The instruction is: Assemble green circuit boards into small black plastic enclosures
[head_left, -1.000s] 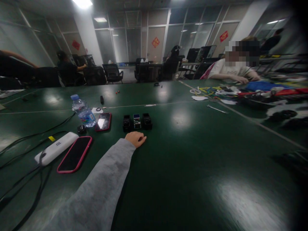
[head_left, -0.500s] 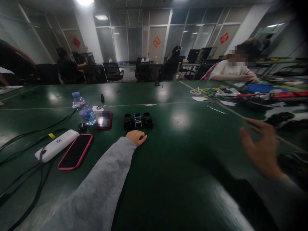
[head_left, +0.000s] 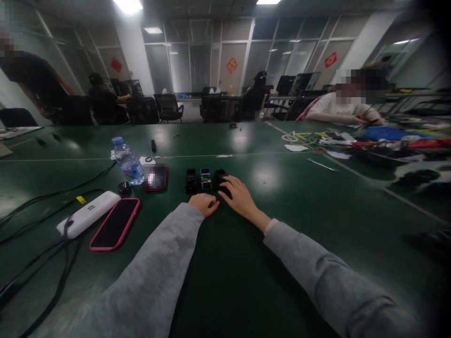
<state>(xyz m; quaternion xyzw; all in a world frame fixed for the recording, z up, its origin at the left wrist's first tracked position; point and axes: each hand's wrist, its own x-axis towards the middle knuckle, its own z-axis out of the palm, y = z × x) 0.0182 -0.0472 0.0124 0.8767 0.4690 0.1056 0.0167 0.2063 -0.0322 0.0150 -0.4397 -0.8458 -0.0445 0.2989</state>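
Three small devices stand in a row on the green table [head_left: 278, 202]: a black one [head_left: 190, 180] at left, one with a small screen and bare circuit board [head_left: 206, 178] in the middle, and another black one [head_left: 220, 175] at right. My left hand [head_left: 204, 204] rests just in front of the left and middle devices, its fingers curled; what they hold, if anything, is hidden. Fingers spread, my right hand [head_left: 238, 196] reaches to the right black device, and its fingertips overlap that device's near right side.
At left are a tilted water bottle [head_left: 128, 164], a pink-edged phone [head_left: 115, 224], a white power strip [head_left: 88, 213] with black cables and a dark red case [head_left: 157, 177]. A wrench [head_left: 322, 165] and tangled cables [head_left: 317, 137] lie at right, near a seated person [head_left: 338, 110].
My right hand has come in from the far right to the right black device. My left hand has stayed by the devices. The view has shifted slightly, and a standing person shows more at left.
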